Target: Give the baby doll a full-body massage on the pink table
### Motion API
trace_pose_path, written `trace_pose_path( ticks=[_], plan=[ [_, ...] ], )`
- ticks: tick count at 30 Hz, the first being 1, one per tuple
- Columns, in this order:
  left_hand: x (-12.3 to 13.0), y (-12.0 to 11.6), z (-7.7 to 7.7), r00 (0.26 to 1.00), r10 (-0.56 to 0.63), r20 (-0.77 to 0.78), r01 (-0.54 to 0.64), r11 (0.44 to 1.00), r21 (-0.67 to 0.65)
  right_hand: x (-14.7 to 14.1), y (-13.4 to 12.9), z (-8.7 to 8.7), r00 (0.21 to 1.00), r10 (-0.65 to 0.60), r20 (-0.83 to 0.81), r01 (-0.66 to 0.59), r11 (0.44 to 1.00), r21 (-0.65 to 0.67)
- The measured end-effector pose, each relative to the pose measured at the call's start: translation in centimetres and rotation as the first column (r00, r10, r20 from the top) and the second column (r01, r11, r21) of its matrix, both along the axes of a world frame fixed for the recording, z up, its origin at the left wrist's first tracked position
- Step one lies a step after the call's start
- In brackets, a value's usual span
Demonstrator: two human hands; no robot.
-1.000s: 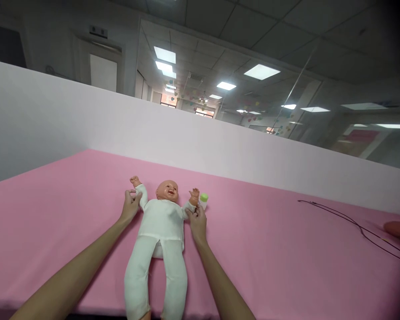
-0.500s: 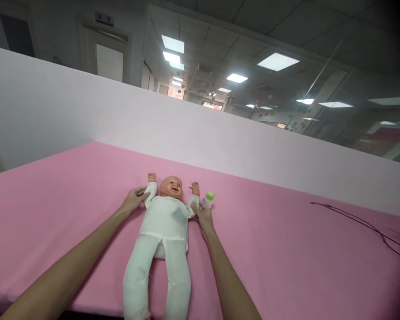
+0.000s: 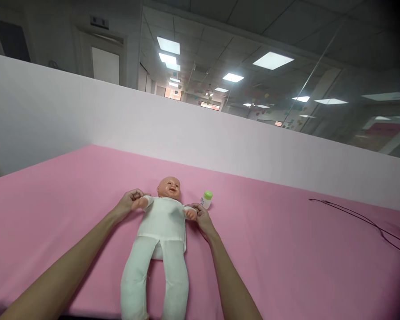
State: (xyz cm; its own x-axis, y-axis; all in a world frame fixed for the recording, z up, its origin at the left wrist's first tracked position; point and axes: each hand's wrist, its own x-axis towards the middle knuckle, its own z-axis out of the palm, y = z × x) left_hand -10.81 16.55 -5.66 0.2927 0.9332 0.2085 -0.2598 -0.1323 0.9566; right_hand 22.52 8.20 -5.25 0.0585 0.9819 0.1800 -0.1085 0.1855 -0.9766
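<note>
A baby doll (image 3: 162,218) in a white top and white trousers lies on its back on the pink-covered table (image 3: 273,249), its head away from me. My left hand (image 3: 126,205) is closed round the doll's arm on the left side, near the sleeve. On the other side my right hand (image 3: 202,218) grips the doll's other arm, whose small hand shows beside my fingers. Both doll arms now point outward and down. Just beyond my right hand stands a small clear bottle (image 3: 206,201) with a green cap and a printed label.
A thin black cable (image 3: 356,214) lies on the table at the right. Along the back and left edges runs a low white partition (image 3: 173,129). Behind it are a glass pane, ceiling lights and a door (image 3: 106,66).
The doll's arms have swung from raised beside the head to lowered at its sides, with my hands on them. The bottle stays in place.
</note>
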Motion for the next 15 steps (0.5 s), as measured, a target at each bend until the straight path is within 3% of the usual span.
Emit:
trace_pose_path(
  ticks=[3, 5, 9, 12, 15],
  plan=[
    [1.1, -0.2, -0.2, 0.995, 0.096, -0.029, -0.094, 0.994, 0.053, -0.6, 0.0, 0.3, 0.990, -0.091, 0.108, 0.086, 0.995, 0.051],
    [1.7, -0.5, -0.3, 0.970, 0.189, -0.150, -0.172, 0.978, 0.117, -1.0, 0.1, 0.2, 0.955, -0.171, 0.244, 0.149, 0.983, 0.107],
    [2.3, -0.8, -0.7, 0.842, 0.374, -0.389, -0.303, 0.924, 0.234, -1.5, 0.6, -0.6, 0.878, -0.301, 0.373, 0.274, 0.954, 0.125],
    [1.9, -0.4, -0.6, 0.878, 0.287, -0.384, -0.243, 0.957, 0.158, -1.2, 0.8, -0.7, 0.922, -0.248, 0.298, 0.238, 0.969, 0.070],
    [0.9, 0.1, -0.3, 0.970, 0.077, -0.233, -0.073, 0.997, 0.024, -0.4, 0.6, -0.2, 0.985, -0.107, 0.135, 0.108, 0.994, 0.003]
  ],
)
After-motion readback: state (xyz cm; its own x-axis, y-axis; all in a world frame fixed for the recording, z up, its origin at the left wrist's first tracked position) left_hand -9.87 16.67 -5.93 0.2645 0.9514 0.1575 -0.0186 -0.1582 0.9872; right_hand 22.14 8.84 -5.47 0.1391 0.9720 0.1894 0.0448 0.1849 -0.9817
